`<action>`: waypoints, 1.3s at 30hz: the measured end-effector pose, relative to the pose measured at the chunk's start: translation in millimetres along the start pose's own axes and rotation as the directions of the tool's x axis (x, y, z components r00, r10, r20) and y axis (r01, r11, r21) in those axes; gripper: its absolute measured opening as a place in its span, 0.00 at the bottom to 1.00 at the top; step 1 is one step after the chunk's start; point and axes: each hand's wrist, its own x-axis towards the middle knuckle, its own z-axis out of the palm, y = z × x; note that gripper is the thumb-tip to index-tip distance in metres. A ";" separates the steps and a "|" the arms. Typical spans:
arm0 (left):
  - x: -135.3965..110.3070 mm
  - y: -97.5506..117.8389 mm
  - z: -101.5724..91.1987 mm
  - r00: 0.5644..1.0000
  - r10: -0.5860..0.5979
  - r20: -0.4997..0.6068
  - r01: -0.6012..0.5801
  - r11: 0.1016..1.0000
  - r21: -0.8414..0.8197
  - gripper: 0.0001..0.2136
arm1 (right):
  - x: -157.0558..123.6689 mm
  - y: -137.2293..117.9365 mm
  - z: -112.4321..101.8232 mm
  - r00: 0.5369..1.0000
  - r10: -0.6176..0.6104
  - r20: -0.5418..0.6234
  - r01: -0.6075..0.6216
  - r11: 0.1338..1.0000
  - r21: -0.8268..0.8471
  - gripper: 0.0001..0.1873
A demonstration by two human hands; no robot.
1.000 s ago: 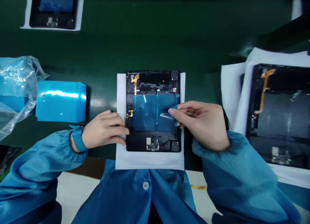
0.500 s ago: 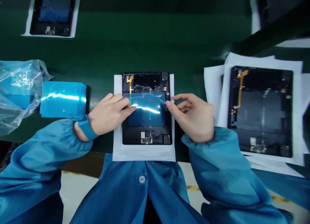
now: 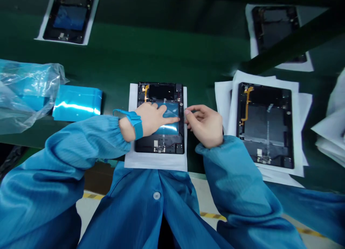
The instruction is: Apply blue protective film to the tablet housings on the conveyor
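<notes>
An opened tablet (image 3: 144, 144), its inner parts showing, lies on a white sheet (image 3: 155, 162) in front of me. Blue glossy film (image 3: 172, 128) covers the middle of it. My left hand (image 3: 151, 120) reaches across this film from the left, fingers spread, with a fingertip near its right edge. Around that wrist is a blue strap (image 3: 136, 125). Just beyond the tablet's right edge, my right hand (image 3: 206, 126) has thumb and index finger pinched together; whatever may be between them is too small to make out.
Left of the tablet sits a stack of blue film sheets (image 3: 78, 98), beside a clear plastic bag (image 3: 58, 74) with more. Another opened tablet (image 3: 265, 134) rests on white sheets at right. Others lie at far left (image 3: 72, 30) and far right (image 3: 275, 44), the latter behind a dark bar (image 3: 296, 38).
My left hand has moved right across the blue film, its fingers now spread. My right hand's thumb and index finger have closed together beside the tablet. The camera view has shifted.
</notes>
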 end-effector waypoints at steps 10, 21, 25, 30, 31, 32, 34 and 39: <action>-57.9 -61.8 35.0 0.973 -0.203 -0.115 0.148 0.919 -0.366 0.61 | 12.6 -45.3 33.9 0.624 -0.534 0.570 0.778 0.495 -0.388 0.33; -57.5 -57.8 45.1 0.967 -0.227 -0.112 0.167 0.905 -0.391 0.62 | -10.1 -45.7 40.7 0.472 -0.566 0.676 0.880 0.354 -0.317 0.44; -58.3 -57.8 47.2 0.965 -0.227 -0.129 0.164 0.910 -0.381 0.64 | -4.2 -40.2 36.3 0.555 -0.560 0.615 0.831 0.407 -0.379 0.44; -59.1 -57.6 48.2 0.967 -0.208 -0.147 0.138 0.913 -0.383 0.67 | 11.4 -36.1 31.0 0.694 -0.489 0.528 0.719 0.443 -0.535 0.45; -59.2 -57.6 48.6 0.966 -0.209 -0.152 0.137 0.913 -0.385 0.68 | 8.0 -36.2 31.0 0.678 -0.490 0.548 0.735 0.432 -0.522 0.46; -59.3 -57.6 49.0 0.964 -0.212 -0.159 0.138 0.913 -0.385 0.68 | 2.3 -36.6 31.5 0.650 -0.501 0.571 0.760 0.419 -0.498 0.47; -59.3 -57.7 50.1 0.963 -0.214 -0.166 0.137 0.914 -0.383 0.68 | -13.1 -37.9 33.5 0.575 -0.550 0.606 0.818 0.387 -0.426 0.47; -59.1 -58.6 51.8 0.961 -0.211 -0.179 0.129 0.914 -0.384 0.68 | -38.5 -36.8 31.8 0.392 -0.679 0.621 0.919 0.325 -0.224 0.40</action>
